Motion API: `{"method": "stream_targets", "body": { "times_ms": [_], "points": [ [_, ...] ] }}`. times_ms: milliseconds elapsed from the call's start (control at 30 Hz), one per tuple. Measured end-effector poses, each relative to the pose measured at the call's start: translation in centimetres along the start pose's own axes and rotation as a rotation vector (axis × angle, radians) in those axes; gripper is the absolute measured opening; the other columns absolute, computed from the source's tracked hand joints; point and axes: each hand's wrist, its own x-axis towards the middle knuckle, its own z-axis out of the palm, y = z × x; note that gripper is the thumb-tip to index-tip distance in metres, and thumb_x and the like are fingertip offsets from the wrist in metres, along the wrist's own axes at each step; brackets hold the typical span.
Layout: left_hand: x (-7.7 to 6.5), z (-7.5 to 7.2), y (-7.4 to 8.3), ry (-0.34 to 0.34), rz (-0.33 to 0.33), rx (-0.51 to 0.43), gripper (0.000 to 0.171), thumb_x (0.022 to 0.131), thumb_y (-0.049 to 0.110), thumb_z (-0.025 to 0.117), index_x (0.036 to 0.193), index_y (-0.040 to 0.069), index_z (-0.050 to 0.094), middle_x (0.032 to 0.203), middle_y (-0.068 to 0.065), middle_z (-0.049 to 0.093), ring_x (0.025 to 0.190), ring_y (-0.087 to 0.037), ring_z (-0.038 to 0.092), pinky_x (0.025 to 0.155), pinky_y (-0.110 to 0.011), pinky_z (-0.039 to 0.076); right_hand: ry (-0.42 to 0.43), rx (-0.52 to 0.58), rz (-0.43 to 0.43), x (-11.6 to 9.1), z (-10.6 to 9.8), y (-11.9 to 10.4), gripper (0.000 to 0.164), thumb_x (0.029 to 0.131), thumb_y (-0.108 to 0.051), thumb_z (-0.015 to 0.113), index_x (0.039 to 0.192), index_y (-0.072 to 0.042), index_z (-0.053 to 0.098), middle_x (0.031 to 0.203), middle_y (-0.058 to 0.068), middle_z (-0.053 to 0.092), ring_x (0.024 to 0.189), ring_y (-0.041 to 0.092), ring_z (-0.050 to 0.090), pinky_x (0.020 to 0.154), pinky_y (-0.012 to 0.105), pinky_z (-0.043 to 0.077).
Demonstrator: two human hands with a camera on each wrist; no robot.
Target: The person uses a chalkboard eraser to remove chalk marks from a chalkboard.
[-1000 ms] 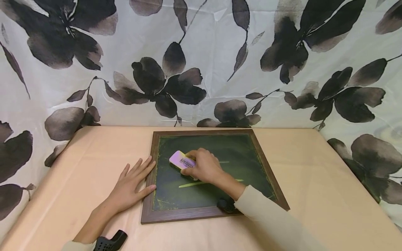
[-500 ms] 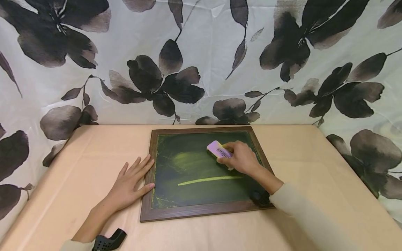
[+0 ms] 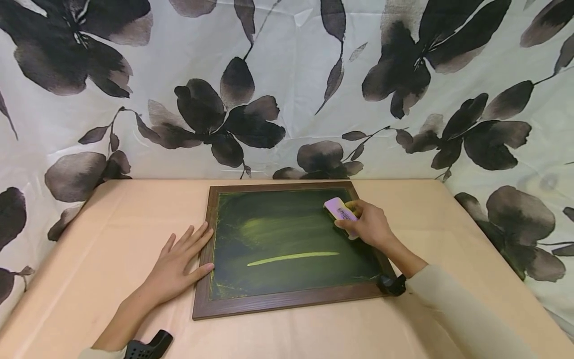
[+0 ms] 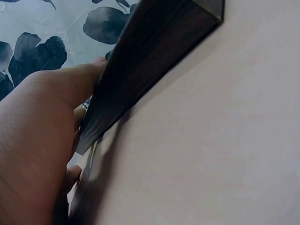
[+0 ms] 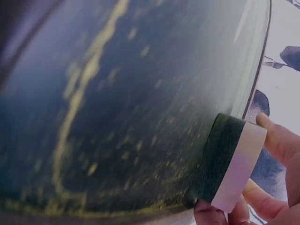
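Observation:
A green chalkboard in a brown wooden frame lies on the table. My right hand grips a chalkboard eraser by its sides, near the board's right edge. In the right wrist view the eraser's dark felt side lies against the board, below its pale purple back. One yellow chalk line runs across the lower middle of the board; a yellow smear shows above it. With fingers spread, my left hand rests against the frame's left side.
A peach-coloured cloth covers the table. Behind and beside it hangs a white curtain with dark flowers. Black wrist devices sit on the left wrist and right wrist.
My right hand has swept the eraser from the board's left part to its right edge. The upper chalk mark is now a faint smear. My left hand stays at the frame.

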Motion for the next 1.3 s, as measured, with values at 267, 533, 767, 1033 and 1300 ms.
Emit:
{"method": "stream_targets", "body": {
  "times_ms": [267, 533, 767, 1033, 1300],
  "points": [
    [-0.2, 0.2, 0.0, 0.000, 0.000, -0.009, 0.072, 0.092, 0.044, 0.060, 0.152, 0.018, 0.031, 0.157, -0.007, 0.022, 0.141, -0.039, 0.019, 0.110, -0.061, 0.003, -0.013, 0.079, 0.038, 0.2, 0.8, -0.9, 0.061, 0.078, -0.025, 0.081, 0.126, 0.004, 0.057, 0.093, 0.022, 0.064, 0.061, 0.020, 0.064, 0.052, 0.031, 0.052],
    [-0.4, 0.5, 0.4, 0.007, -0.003, -0.007, 0.071, 0.092, 0.044, 0.060, 0.152, 0.017, 0.032, 0.157, -0.007, 0.022, 0.141, -0.039, 0.019, 0.109, -0.062, 0.004, -0.052, 0.054, -0.013, 0.6, 3.5, -3.9, 0.062, 0.077, -0.032, 0.081, 0.126, -0.002, 0.059, 0.093, 0.016, 0.067, 0.061, 0.018, 0.065, 0.052, 0.032, 0.053],
    [-0.6, 0.4, 0.6, 0.010, -0.009, -0.003, 0.071, 0.092, 0.044, 0.060, 0.151, 0.017, 0.032, 0.157, -0.007, 0.023, 0.141, -0.039, 0.019, 0.110, -0.061, 0.004, -0.074, 0.007, -0.058, 0.9, 6.0, -7.6, 0.058, 0.075, -0.034, 0.081, 0.122, -0.005, 0.064, 0.089, 0.010, 0.067, 0.057, 0.013, 0.062, 0.049, 0.031, 0.049],
    [-0.6, 0.6, 0.6, 0.005, -0.009, 0.000, 0.072, 0.092, 0.045, 0.060, 0.152, 0.017, 0.032, 0.157, -0.007, 0.023, 0.141, -0.038, 0.018, 0.110, -0.061, 0.004, -0.117, -0.020, -0.096, 0.9, 8.3, -11.3, 0.057, 0.075, -0.035, 0.080, 0.122, -0.006, 0.064, 0.083, 0.004, 0.066, 0.057, 0.011, 0.060, 0.047, 0.030, 0.047],
    [-0.7, 0.6, 0.6, 0.008, -0.009, 0.004, 0.071, 0.092, 0.045, 0.059, 0.151, 0.017, 0.033, 0.157, -0.007, 0.023, 0.141, -0.039, 0.020, 0.109, -0.063, 0.006, -0.101, -0.078, -0.155, 0.4, 10.1, -12.9, 0.056, 0.077, -0.038, 0.079, 0.123, -0.009, 0.065, 0.083, 0.001, 0.061, 0.066, 0.013, 0.056, 0.052, 0.029, 0.044]
  ]
}}
